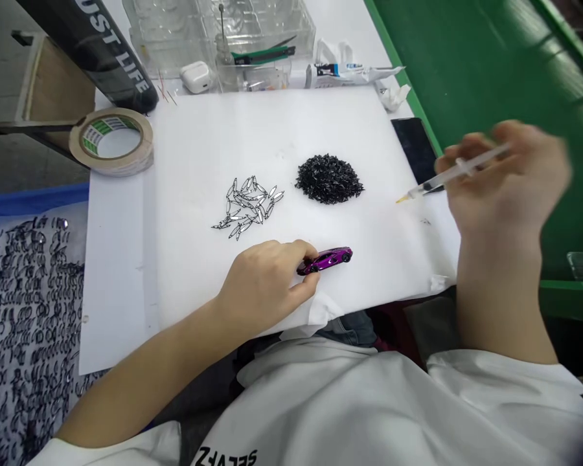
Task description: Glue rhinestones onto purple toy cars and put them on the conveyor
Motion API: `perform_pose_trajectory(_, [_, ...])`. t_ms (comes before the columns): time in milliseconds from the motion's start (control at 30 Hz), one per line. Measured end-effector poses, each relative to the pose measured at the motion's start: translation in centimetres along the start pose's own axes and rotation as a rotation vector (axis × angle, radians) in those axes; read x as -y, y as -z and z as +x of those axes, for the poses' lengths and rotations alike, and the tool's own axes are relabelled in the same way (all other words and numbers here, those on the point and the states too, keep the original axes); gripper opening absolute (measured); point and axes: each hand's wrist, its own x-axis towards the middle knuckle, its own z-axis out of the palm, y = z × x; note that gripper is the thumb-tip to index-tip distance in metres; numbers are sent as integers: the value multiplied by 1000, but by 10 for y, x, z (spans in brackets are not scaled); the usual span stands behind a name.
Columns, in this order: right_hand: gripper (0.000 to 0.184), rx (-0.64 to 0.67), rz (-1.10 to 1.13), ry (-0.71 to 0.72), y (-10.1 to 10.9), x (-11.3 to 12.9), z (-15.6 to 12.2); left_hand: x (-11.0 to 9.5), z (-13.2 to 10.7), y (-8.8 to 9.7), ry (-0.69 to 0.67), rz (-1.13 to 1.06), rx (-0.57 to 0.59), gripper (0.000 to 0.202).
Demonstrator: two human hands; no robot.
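Between the thumb and fingers of my left hand (267, 285) is one end of a purple toy car (328, 260), just above or on the white foam sheet (199, 278). My right hand (510, 175), slightly blurred, is raised at the right and closed around a thin syringe (451, 173). Its yellowish tip points left and down, apart from the car. Beyond the car lies a heap of small shiny black pieces (328, 179). To its left is a loose pile of narrow, pointed clear pieces with dark outlines (249, 206).
A tape roll (114, 139) and a dark cylinder (111, 58) stand at the left. Clear plastic trays (170, 32), a white earbud case (195, 77) and a green-handled cutter (263, 55) are at the back. A dark phone (412, 145) lies near the right edge.
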Motion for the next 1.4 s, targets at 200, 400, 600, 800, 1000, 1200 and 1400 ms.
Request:
perform_pose_trajectory(200, [16, -140, -565, 405, -14, 8, -21, 0, 0, 1, -33, -40, 14, 16])
perform_pose_trajectory(400, [18, 316, -800, 106, -43, 7, -11, 0, 1, 2, -35, -56, 31, 15])
perform_pose_trajectory(600, [19, 341, -847, 123, -48, 4, -4, 2, 0, 2, -43, -61, 27, 15])
perform_pose_trajectory(800, [20, 360, -880, 82, -53, 7, -4, 0, 0, 2, -48, -72, 26, 15])
perform_pose_trajectory(1000, [15, 409, -907, 54, -53, 9, 3, 0, 1, 2, -39, -72, 47, 15])
perform_pose_trajectory(1200, [12, 514, -695, -100, -49, 23, -14, 1, 1, 2, -54, -84, 54, 16])
perform_pose_trajectory(1400, [17, 521, -900, -24, -39, 28, -33, 1, 1, 2, -52, -65, 16, 18])
